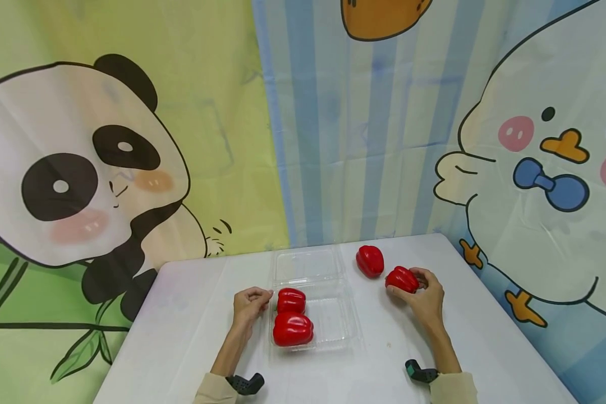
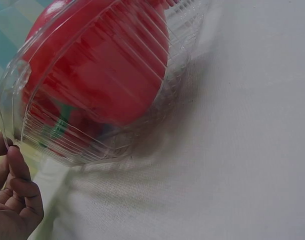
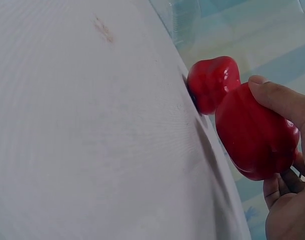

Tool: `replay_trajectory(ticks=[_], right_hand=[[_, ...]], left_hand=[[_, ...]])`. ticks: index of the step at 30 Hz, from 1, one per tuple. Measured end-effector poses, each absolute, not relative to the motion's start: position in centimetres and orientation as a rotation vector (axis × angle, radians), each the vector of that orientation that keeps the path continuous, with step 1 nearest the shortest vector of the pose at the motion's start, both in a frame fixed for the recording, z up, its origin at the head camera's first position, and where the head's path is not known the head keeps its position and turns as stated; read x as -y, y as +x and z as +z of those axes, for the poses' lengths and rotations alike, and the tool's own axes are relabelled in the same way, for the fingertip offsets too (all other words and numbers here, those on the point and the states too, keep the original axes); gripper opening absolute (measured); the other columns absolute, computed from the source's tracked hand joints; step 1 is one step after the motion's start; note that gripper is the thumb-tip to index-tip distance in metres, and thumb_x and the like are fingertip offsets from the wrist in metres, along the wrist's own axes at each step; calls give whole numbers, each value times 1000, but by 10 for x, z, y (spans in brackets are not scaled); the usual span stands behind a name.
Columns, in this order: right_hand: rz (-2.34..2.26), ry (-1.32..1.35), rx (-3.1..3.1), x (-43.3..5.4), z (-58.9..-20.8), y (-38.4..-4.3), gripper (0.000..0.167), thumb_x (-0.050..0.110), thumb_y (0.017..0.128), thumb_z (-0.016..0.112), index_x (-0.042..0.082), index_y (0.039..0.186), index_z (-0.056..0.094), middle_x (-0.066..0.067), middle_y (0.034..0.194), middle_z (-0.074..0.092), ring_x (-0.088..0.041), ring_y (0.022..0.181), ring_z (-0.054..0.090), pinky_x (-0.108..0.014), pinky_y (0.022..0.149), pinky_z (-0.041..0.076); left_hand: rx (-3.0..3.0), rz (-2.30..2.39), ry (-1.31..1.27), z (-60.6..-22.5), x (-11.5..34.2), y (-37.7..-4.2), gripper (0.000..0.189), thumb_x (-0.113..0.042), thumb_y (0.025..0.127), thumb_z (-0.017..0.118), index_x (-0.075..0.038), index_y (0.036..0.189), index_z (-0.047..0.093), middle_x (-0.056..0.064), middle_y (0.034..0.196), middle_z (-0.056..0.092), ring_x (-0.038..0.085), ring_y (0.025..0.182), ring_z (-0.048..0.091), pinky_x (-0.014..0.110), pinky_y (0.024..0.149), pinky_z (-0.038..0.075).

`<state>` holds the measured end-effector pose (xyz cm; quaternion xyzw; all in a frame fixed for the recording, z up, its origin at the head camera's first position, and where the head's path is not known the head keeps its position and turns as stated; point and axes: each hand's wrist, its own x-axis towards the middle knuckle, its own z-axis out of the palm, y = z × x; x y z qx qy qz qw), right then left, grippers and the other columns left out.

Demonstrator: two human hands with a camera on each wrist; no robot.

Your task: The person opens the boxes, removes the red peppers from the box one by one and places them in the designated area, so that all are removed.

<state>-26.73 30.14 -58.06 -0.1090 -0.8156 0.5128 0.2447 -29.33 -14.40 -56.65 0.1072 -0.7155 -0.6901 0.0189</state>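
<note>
My left hand [image 1: 248, 307] pinches the left rim of a clear plastic clamshell box [image 1: 335, 317], whose lid [image 1: 308, 264] lies folded back. Two red bell peppers sit in the left half of the box, a nearer one [image 1: 293, 329] in front of a farther one [image 1: 291, 301]. Through the ribbed wall in the left wrist view, a red pepper [image 2: 117, 65] and a bit of green stem show. My right hand [image 1: 428, 297] grips a third red bell pepper [image 3: 255, 132] between thumb and fingers, to the right of the box. Just beyond it rests another red bell pepper [image 1: 370, 261].
The white table [image 1: 373, 370] carries everything, its back edge close to a printed cloth backdrop [image 1: 328, 140]. A small brownish mark [image 3: 103, 29] shows on the tabletop. Dark camera mounts sit on both wrists.
</note>
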Motion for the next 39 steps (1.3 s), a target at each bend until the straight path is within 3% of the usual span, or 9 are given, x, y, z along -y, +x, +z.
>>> replay_trajectory(ticks=[8, 17, 28, 31, 34, 39], right_hand=[[1427, -321, 2231, -302, -579, -266, 80, 29, 85, 97, 6, 150, 56, -19, 148, 62, -33, 131, 56, 0, 86, 38], [1408, -348, 2240, -303, -582, -269, 81, 29, 84, 97, 8, 151, 56, -17, 149, 62, -31, 132, 55, -13, 93, 43], [1427, -350, 2259, -306, -584, -270, 81, 30, 85, 97, 8, 151, 55, -16, 150, 61, -32, 134, 55, -15, 95, 43], [1423, -362, 2261, -306, -583, -271, 82, 29, 85, 97, 9, 152, 55, -16, 151, 61, -32, 135, 55, -23, 99, 47], [1417, -374, 2256, -306, -582, -273, 82, 29, 85, 97, 9, 153, 54, -15, 152, 60, -33, 137, 55, -38, 106, 53], [1429, -389, 2237, -303, -581, -276, 83, 24, 85, 96, 8, 153, 53, -18, 153, 58, -37, 138, 54, -59, 112, 53]], left_hand=[[2215, -2133, 320, -566, 143, -294, 16, -7, 94, 84, 6, 88, 76, -4, 64, 67, 8, 58, 58, 19, 55, 46], [2236, -2113, 322, -566, 144, -296, 15, -8, 94, 84, 4, 87, 77, -2, 65, 68, 10, 60, 60, 21, 58, 49], [2242, -2109, 345, -565, 144, -293, 15, -8, 94, 84, 3, 87, 77, -2, 65, 68, 11, 60, 60, 21, 58, 48], [2232, -2116, 343, -564, 144, -293, 16, -8, 95, 84, 4, 87, 77, -1, 66, 69, 11, 60, 60, 21, 58, 49], [2228, -2116, 334, -563, 143, -293, 17, -9, 95, 84, 5, 89, 76, 0, 67, 69, 12, 61, 60, 21, 59, 50], [2237, -2116, 349, -564, 142, -293, 17, -10, 95, 84, 5, 90, 77, 0, 67, 69, 12, 62, 60, 21, 59, 50]])
